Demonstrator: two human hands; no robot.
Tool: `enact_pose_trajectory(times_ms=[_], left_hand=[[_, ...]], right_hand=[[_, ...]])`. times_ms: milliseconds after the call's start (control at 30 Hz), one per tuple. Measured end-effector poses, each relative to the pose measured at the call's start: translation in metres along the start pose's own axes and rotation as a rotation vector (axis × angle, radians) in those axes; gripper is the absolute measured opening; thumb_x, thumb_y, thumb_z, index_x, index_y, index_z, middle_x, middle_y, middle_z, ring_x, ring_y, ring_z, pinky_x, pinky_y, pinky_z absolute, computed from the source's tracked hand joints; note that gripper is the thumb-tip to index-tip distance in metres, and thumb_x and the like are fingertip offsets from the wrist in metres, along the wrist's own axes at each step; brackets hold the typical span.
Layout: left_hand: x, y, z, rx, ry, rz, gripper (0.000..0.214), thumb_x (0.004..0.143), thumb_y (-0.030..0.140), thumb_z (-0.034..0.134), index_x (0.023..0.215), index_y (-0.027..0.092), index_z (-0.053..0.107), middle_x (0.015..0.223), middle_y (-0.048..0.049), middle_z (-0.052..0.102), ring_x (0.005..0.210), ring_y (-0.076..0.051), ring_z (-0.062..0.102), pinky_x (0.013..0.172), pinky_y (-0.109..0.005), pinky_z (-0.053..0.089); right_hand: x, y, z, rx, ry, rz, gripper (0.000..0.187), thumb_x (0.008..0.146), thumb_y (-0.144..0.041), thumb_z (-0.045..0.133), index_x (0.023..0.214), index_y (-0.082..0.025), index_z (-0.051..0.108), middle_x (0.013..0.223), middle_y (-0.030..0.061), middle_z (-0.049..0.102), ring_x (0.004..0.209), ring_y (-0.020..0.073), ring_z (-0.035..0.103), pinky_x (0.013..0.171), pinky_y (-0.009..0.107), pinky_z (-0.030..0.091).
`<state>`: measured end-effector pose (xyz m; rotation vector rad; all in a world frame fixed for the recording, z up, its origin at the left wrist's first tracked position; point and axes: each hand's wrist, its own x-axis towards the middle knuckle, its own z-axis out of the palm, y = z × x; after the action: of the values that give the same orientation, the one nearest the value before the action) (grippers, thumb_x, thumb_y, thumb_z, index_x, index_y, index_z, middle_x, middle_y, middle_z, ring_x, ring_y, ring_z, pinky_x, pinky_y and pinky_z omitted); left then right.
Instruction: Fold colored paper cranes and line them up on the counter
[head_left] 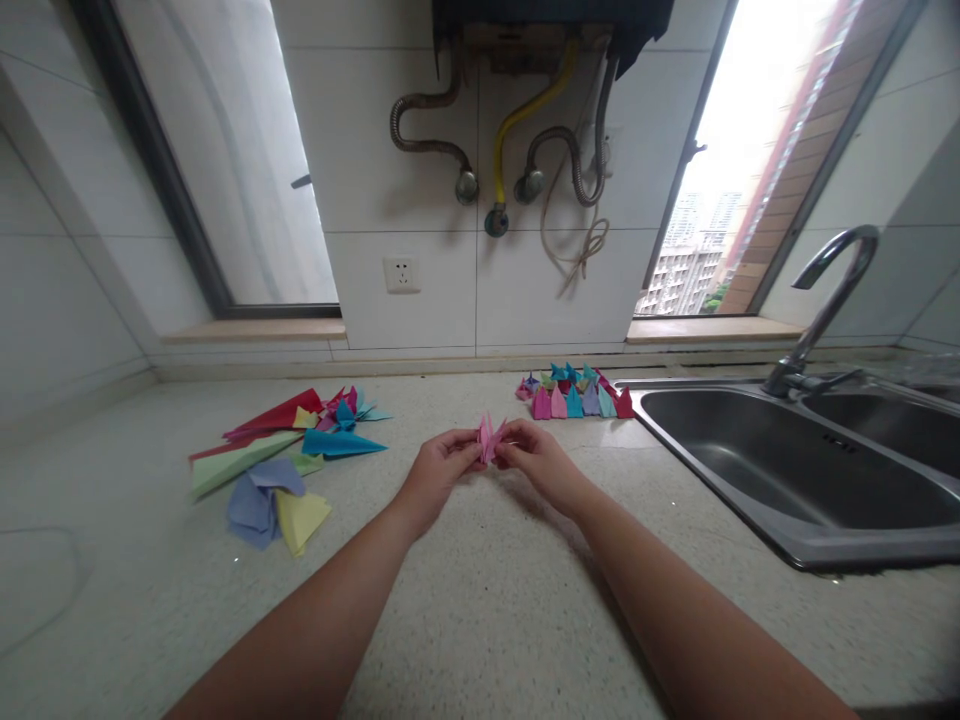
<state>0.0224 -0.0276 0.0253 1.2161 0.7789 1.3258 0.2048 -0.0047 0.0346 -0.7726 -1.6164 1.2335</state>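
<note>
Head view of a speckled pale stone countertop (480, 610) below a white tiled wall. The left hand (439, 470) and the right hand (536, 460) met above the middle of the counter, fingertips of both pinched on a small pink folded paper figure (490, 437), which was held between them clear of the surface (its exact form was too small to tell). Both forearms reached in from the lower edge of the picture.

To the left lay a loose spread of coloured paper pieces (285, 460): red, green, blue, lilac and yellow sheets, some creased, some folded to points. Behind the hands, just beside the sink's near corner, stood a tight cluster of small folded paper figures (574, 395) in pink, blue, purple and red. A stainless steel sink basin (787, 470) was set in the counter at right, with a curved chrome tap (825, 300) at its back edge.

On the wall were a white electrical socket (402, 274) and, higher up, flexible metal hoses with one yellow pipe (525, 115), flanked by two windows.
</note>
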Motion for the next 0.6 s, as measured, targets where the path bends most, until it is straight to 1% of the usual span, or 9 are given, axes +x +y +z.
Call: enact_pose_trajectory(times_ms=[67, 167, 333, 467, 600], left_hand=[[0.0, 0.0, -0.001, -0.012, 0.012, -0.001, 0.036, 0.075, 0.033, 0.079, 0.106, 0.015, 0.073, 0.103, -0.0104, 0.073, 0.09, -0.019, 0.068, 0.084, -0.033, 0.054], [-0.001, 0.002, -0.001, -0.054, 0.015, -0.007, 0.036, 0.074, 0.031, 0.08, 0.107, 0.016, 0.072, 0.101, -0.0093, 0.073, 0.088, -0.018, 0.068, 0.083, -0.031, 0.054], [-0.005, 0.007, 0.004, -0.14, -0.035, -0.021, 0.034, 0.076, 0.029, 0.079, 0.105, 0.015, 0.072, 0.101, -0.0087, 0.073, 0.091, -0.017, 0.068, 0.085, -0.029, 0.054], [-0.007, 0.01, 0.006, -0.211, -0.033, -0.02, 0.041, 0.077, 0.026, 0.079, 0.114, 0.016, 0.068, 0.105, -0.0088, 0.072, 0.094, -0.016, 0.067, 0.086, -0.028, 0.053], [-0.009, 0.011, 0.006, -0.27, -0.065, -0.031, 0.047, 0.078, 0.021, 0.077, 0.123, 0.016, 0.063, 0.113, -0.0101, 0.069, 0.098, -0.016, 0.066, 0.088, -0.026, 0.052]], right_hand=[[0.0, -0.001, 0.0, -0.011, -0.005, 0.0, 0.021, 0.081, -0.035, 0.069, 0.093, -0.019, 0.062, 0.091, 0.0029, 0.065, 0.077, 0.0141, 0.061, 0.076, 0.033, 0.051], [-0.001, -0.002, -0.001, -0.004, -0.026, -0.012, 0.017, 0.083, -0.032, 0.067, 0.092, -0.019, 0.064, 0.09, 0.0026, 0.065, 0.079, 0.0144, 0.062, 0.078, 0.033, 0.051], [-0.003, -0.004, -0.002, 0.027, -0.054, -0.07, 0.012, 0.084, -0.029, 0.066, 0.092, -0.02, 0.066, 0.09, 0.003, 0.067, 0.086, 0.0162, 0.063, 0.085, 0.036, 0.05], [-0.003, -0.003, -0.002, 0.103, -0.065, -0.102, 0.011, 0.083, -0.026, 0.067, 0.092, -0.021, 0.066, 0.093, 0.0024, 0.068, 0.09, 0.0162, 0.063, 0.088, 0.036, 0.051], [-0.001, -0.001, -0.002, 0.159, -0.072, -0.104, 0.013, 0.082, -0.026, 0.07, 0.093, -0.021, 0.066, 0.095, 0.003, 0.069, 0.09, 0.0165, 0.064, 0.088, 0.036, 0.051]])
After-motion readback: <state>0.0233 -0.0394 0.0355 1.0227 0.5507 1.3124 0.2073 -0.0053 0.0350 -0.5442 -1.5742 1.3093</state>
